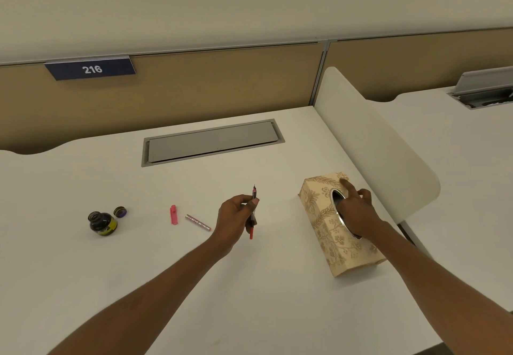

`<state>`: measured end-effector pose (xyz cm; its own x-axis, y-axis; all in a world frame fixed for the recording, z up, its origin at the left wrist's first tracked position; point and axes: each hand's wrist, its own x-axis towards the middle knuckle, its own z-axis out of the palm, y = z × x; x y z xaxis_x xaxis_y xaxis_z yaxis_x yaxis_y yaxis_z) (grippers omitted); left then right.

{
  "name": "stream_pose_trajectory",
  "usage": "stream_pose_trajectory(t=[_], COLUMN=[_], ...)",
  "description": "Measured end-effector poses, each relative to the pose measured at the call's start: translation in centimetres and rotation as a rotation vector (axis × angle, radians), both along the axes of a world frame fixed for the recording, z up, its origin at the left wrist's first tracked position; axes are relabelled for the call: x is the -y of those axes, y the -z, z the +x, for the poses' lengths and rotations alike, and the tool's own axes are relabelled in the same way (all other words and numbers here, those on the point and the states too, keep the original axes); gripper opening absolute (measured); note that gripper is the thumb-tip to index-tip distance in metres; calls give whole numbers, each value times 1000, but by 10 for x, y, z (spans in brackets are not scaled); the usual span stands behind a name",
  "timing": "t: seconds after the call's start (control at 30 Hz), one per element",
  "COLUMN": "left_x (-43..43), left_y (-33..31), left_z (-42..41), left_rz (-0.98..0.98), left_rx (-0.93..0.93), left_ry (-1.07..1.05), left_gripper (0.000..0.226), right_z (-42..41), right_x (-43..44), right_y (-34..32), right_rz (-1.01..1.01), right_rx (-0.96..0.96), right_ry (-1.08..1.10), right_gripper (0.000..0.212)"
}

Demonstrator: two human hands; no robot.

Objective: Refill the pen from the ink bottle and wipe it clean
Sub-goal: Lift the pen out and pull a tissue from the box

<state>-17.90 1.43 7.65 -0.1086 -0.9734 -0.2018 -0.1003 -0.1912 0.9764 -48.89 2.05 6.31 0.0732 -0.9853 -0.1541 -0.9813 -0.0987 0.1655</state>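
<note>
My left hand (236, 215) grips the inner part of a pen (253, 217), nib pointing up and away, above the middle of the white desk (138, 271). The open ink bottle (102, 223) stands far left with its cap (120, 211) lying beside it. A pink pen cap (173, 215) and a patterned pen barrel (198, 222) lie between the bottle and my left hand. My right hand (356, 210) rests on the patterned tissue box (330, 232), some fingers reaching into its round opening; no tissue shows.
A grey cable hatch (212, 141) is set into the desk at the back. A white divider panel (374, 138) stands to the right of the tissue box. Beyond it lies a neighbouring desk (458, 146). A brown partition with a "216" sign (91, 69) closes the back.
</note>
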Motion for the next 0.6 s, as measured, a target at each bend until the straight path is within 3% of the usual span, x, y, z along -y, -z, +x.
stream_pose_trajectory(t=[0.2, 0.3, 0.37, 0.5, 0.6], left_x=[-2, -1, -1, 0, -1], left_y=[0, -1, -2, -2, -3], left_z=[1, 2, 2, 4, 5], left_rz=[-1, -6, -9, -12, -21], left_rx=[9, 12, 13, 26, 30], left_ry=[11, 11, 12, 10, 6], left_gripper=[16, 15, 15, 13, 12], right_z=[-4, -8, -13, -20, -15], right_x=[2, 2, 5, 7, 0], right_y=[1, 2, 2, -1, -5], right_rz=[15, 37, 20, -138, -269], right_rx=[102, 239, 358, 590, 647], right_ry=[14, 24, 52, 58, 91], right_gripper=[31, 39, 31, 44, 26])
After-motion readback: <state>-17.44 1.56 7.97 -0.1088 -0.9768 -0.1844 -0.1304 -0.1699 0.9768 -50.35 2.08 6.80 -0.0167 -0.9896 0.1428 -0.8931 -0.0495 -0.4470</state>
